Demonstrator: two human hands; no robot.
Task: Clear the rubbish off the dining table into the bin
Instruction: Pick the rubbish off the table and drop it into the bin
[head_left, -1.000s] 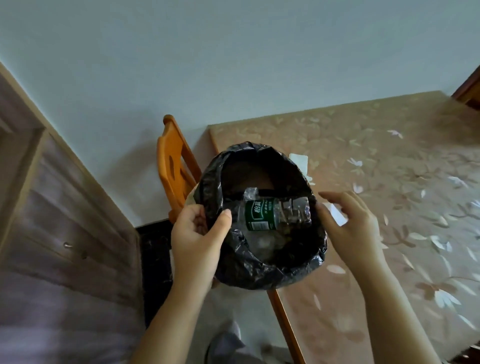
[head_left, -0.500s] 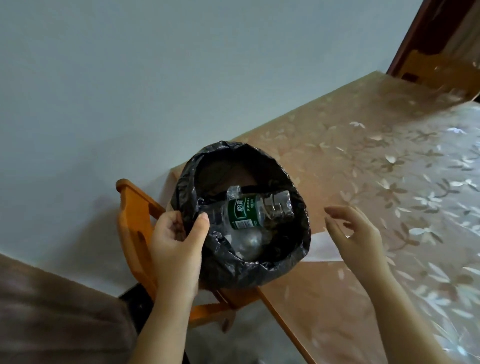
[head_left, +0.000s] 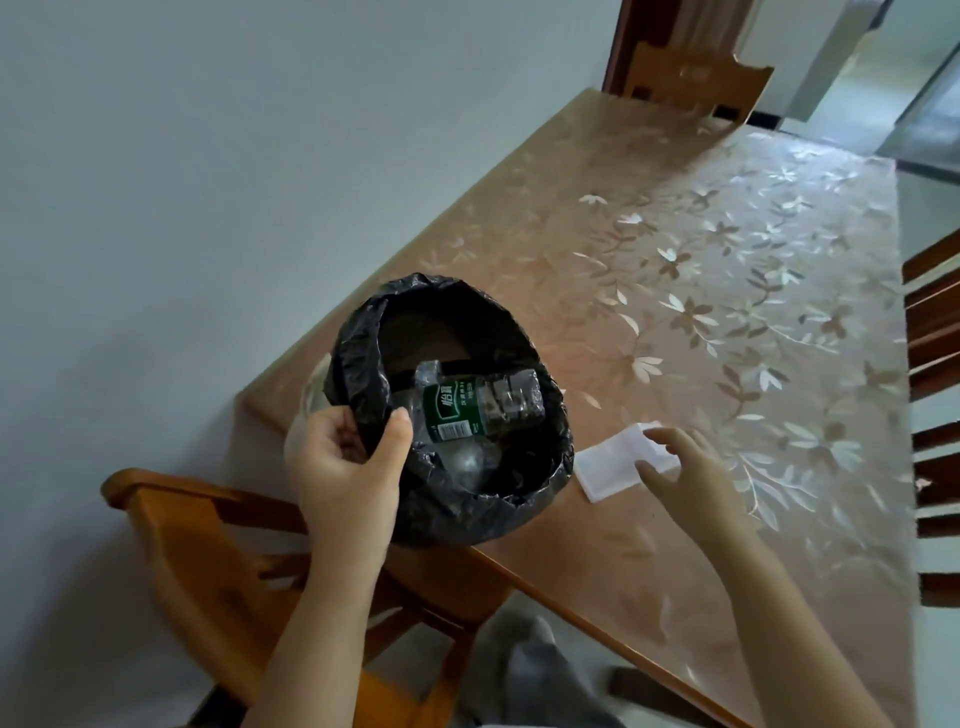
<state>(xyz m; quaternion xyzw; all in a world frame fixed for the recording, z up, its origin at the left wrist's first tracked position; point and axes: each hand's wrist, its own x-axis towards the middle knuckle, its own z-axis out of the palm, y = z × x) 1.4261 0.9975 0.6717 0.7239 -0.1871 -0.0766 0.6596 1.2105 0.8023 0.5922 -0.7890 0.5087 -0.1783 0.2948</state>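
The near rim of a black-bagged round bin (head_left: 363, 358) is pinched by the left hand (head_left: 347, 470). The right hand (head_left: 688, 475) is spread loose over a white folded paper (head_left: 613, 465) on the floral table (head_left: 727, 312) beside the bin. A crushed green-labelled clear plastic bottle (head_left: 470, 410) lies inside.

A black liner (head_left: 467, 499) lines the bin; the clear bottle (head_left: 467, 410) has a green label; white paper (head_left: 613, 467); tan counter (head_left: 675, 291) with pale flowers; orange-brown chair (head_left: 208, 571).
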